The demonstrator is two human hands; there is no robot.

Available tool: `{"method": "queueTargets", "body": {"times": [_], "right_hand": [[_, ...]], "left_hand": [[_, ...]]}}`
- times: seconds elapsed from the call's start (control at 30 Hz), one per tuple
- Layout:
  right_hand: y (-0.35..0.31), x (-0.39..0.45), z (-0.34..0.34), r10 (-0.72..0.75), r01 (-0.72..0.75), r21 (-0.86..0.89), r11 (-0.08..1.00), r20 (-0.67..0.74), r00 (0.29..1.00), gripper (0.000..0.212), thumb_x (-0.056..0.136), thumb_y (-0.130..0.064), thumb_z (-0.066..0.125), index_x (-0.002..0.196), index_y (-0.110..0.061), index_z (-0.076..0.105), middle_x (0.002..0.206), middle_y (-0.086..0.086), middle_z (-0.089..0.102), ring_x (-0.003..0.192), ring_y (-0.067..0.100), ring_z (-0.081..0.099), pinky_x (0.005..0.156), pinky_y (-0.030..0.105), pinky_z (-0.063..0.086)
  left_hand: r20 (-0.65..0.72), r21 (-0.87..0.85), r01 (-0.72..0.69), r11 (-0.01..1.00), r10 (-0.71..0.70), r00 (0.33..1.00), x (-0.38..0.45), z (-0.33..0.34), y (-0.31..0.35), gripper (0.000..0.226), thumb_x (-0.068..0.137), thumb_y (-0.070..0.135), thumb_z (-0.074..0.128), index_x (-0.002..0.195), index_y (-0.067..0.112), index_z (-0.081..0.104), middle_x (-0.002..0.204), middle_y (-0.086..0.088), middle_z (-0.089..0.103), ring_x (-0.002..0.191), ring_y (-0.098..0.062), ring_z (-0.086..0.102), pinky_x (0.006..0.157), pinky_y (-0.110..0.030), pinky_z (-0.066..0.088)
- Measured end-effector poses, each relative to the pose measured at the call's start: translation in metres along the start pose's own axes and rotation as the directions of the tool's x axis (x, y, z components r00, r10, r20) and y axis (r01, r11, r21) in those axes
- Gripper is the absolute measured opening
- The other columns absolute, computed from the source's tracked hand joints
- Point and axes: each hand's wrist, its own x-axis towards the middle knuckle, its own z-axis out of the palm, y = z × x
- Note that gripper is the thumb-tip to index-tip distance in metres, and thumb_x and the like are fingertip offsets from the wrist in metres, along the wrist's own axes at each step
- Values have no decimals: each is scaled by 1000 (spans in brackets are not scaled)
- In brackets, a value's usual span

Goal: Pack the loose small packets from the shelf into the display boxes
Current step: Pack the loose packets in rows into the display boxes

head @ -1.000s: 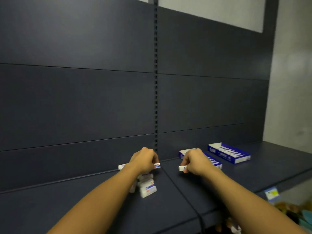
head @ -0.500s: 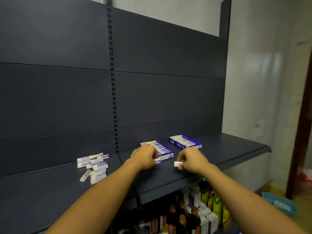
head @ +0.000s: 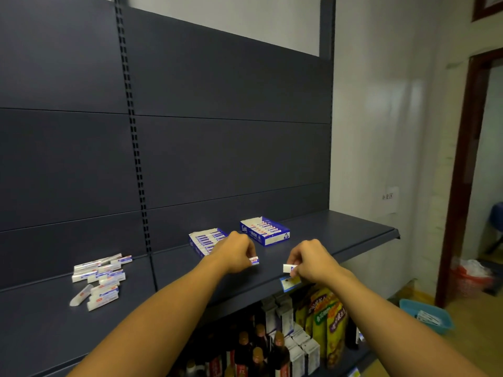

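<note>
A heap of loose small packets [head: 102,276], slim white cartons with blue and red print, lay scattered on the matte dark grey metal shelf [head: 340,229], well to the left of the person's left hand [head: 237,251]. One pale rounded piece [head: 80,295] lay tilted at the near edge of the heap. A slotted upright [head: 134,148] ran up the smooth dark back panels behind.

The left hand, knuckles up and fingers curled under, pinched a small packet [head: 254,260] whose blue and red end poked out to the right of the fist. Just behind that fist sat a display box [head: 205,240], a shallow open blue and white card tray with packets lined up inside; the hand hid its near right corner. A second display box [head: 265,231], of the same make and also filled in a row, stood beyond the gap between the two hands.

The right hand [head: 311,261], curled with its back upward, gripped another packet [head: 289,268] whose plain white end stuck out to the left, towards the other hand. Both bare forearms reached forward over the shelf lip. Just below the right hand a blue and yellow price tag [head: 290,282] clung to the shelf edge. Under it stood dark bottles [head: 258,355], white cartons [head: 302,349] and glossy yellow bags [head: 326,319]. On the floor, far right of that hand, sat a turquoise plastic basket [head: 427,317].
</note>
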Motion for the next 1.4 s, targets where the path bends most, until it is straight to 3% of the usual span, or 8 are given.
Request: {"method": "queueTargets", "body": {"times": [0.57,0.83,1.07,1.4], "right_hand": [[76,118,2,17,-15,-46,999,40,999,17,78,-22,85,93,-26,77,92,-7,68,86,11,64,81,34,58],[83,194,0,-53,53,4,999,22,998,18,74,-22,86,89,-27,78,87,-9,72,81,8,67,77,34,58],[89,240,3,-154,153,21,988,64,986,25,79,-25,85,102,-24,79,111,-4,72,94,11,67,82,34,60],[94,290,0,-295,293,33,955,121,948,25,74,-15,88,98,-19,81,97,-4,75,87,9,68,82,35,60]], "left_hand": [[-12,-31,50,998,-50,999,129,36,-13,14,88,26,73,102,24,72,100,6,65,94,-12,60,82,-32,55],[-17,-91,83,992,-85,996,185,37,-31,23,90,26,74,112,22,72,116,3,68,105,-13,63,87,-34,58],[-2,-67,120,991,-120,993,211,41,-43,23,89,25,74,112,20,72,114,1,71,100,-13,65,87,-34,59],[35,-88,165,982,-163,986,234,43,-26,24,87,22,77,110,17,76,108,1,75,86,-7,64,80,-23,56]]}}
